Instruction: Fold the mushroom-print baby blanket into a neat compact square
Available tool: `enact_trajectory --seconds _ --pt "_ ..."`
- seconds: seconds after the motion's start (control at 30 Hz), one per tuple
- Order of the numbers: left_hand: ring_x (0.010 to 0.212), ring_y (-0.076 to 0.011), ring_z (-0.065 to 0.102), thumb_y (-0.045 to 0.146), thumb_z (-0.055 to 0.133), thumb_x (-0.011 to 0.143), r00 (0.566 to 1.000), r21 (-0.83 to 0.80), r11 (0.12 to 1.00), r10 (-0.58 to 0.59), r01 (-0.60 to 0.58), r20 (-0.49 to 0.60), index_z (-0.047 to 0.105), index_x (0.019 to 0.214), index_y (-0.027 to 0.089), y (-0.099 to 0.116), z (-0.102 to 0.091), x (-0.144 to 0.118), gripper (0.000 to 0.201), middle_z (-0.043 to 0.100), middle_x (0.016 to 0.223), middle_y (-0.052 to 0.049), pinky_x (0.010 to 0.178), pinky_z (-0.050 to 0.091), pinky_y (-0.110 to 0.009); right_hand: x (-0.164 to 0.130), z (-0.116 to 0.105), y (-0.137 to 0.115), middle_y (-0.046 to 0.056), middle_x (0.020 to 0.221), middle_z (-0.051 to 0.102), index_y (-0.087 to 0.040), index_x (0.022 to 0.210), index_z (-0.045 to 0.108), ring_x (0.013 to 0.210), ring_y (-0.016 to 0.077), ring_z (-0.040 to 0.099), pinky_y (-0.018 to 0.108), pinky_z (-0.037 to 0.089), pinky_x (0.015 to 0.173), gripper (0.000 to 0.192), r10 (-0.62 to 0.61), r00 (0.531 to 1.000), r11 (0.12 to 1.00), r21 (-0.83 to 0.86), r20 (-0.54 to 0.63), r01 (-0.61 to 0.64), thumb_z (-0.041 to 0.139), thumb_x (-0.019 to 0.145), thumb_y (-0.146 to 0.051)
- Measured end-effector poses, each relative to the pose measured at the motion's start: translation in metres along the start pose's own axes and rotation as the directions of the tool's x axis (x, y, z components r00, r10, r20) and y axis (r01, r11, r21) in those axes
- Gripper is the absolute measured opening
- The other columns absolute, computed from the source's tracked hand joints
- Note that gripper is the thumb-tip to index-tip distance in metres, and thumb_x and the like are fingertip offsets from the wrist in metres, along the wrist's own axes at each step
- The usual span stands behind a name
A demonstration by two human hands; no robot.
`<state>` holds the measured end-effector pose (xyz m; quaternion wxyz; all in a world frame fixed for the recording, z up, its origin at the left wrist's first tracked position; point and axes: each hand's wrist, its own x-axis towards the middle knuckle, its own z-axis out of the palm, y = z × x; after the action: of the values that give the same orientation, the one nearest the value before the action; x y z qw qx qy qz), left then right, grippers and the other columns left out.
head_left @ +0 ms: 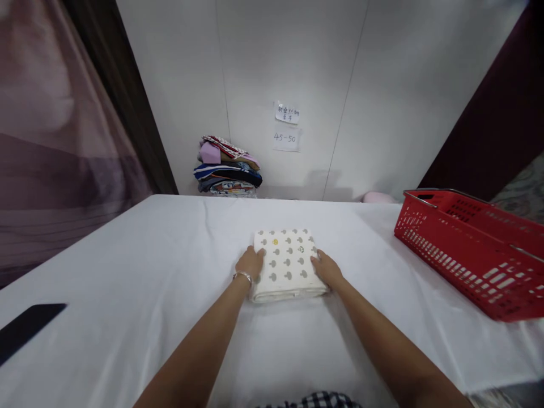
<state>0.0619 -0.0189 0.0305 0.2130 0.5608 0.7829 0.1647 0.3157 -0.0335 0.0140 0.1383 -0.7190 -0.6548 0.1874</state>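
Checked fabric (314, 400) shows at the bottom edge, nearest the lens, w/ two bare forearms reaching out over a desk (127, 266) draped in white cloth. Left hand (250, 263), a thin silver bangle (243, 276) at the wrist, rests on the left side of a folded cloth (285, 262); right hand (327, 269) rests on its right side. Each grip lies flat, fingers spread on the fabric & clamped on nothing. Cloth sits mid-desk, straight ahead: a squarish packet, several layers thick at the near edge, cream, soft-looking, printed w/ rows of small grey motifs plus one yellow one. Judging by the pose, the fold looks finished & the hands are pressing or squaring it; a next move would prob. call for sliding fingers under both sides to lift the packet w/o letting the layers slip. Red basket (467, 249), rigid slotted plastic w/ metal handles, stands well apart at right; contents can't be seen. Dark flat slab (29, 328), maybe a phone, lies at the near-left edge. Stack (227, 167) of folded, mixed-colour garments sits by the far wall, below two paper notes (287, 126), handwritten.
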Motion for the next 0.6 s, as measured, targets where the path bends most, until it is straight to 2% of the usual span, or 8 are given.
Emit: enact_trajectory --seconds 0.13,0.3,0.4,0.6 --pt "0.1 -0.0283 0.062 0.049 0.032 0.09 1.0 0.022 0.999 0.026 -0.026 -0.007 0.042 0.125 0.015 -0.012 0.005 -0.024 0.05 0.064 0.111 -0.017 0.08 0.044 -0.037 -0.034 0.006 0.008 0.011 0.132 0.051 -0.017 0.139 0.035 0.122 0.0241 0.046 0.033 0.039 0.094 0.055 0.004 1.0 1.0 0.03 -0.021 -0.004 0.03 0.092 -0.045" --pt "0.103 -0.0279 0.06 0.046 0.032 0.09 0.999 0.015 1.0 0.021 -0.02 -0.049 0.044 0.124 0.015 -0.017 0.007 -0.032 0.047 0.062 0.115 -0.017 0.082 0.044 -0.036 -0.059 0.003 0.006 0.012 0.128 0.054 -0.017 0.141 0.03 0.12 0.0265 0.048 0.035 0.039 0.093 0.058 -0.01 0.999 1.0 0.015 -0.043 0.011 0.028 0.092 -0.048" --pt "0.107 -0.0291 0.058 0.044 0.031 0.09 0.997 0.019 1.0 0.016 -0.014 -0.08 0.045 0.122 0.014 -0.014 0.005 -0.032 0.046 0.059 0.121 -0.018 0.084 0.043 -0.037 -0.064 0.002 0.002 0.013 0.125 0.057 -0.015 0.142 0.027 0.116 0.0282 0.051 0.036 0.039 0.092 0.06 0.009 1.0 1.0 -0.014 -0.026 -0.01 0.028 0.092 -0.047" --pt "0.101 -0.0281 0.062 0.045 0.034 0.09 0.999 -0.004 0.999 -0.034 0.034 -0.007 0.045 0.121 0.014 -0.013 0.006 -0.041 0.044 0.064 0.11 -0.018 0.08 0.045 -0.036 -0.051 0.004 0.012 0.009 0.127 0.056 -0.02 0.142 0.028 0.112 0.0247 0.054 0.033 0.04 0.09 0.054 -0.066 0.997 0.998 -0.01 -0.044 0.065 0.03 0.093 -0.043"
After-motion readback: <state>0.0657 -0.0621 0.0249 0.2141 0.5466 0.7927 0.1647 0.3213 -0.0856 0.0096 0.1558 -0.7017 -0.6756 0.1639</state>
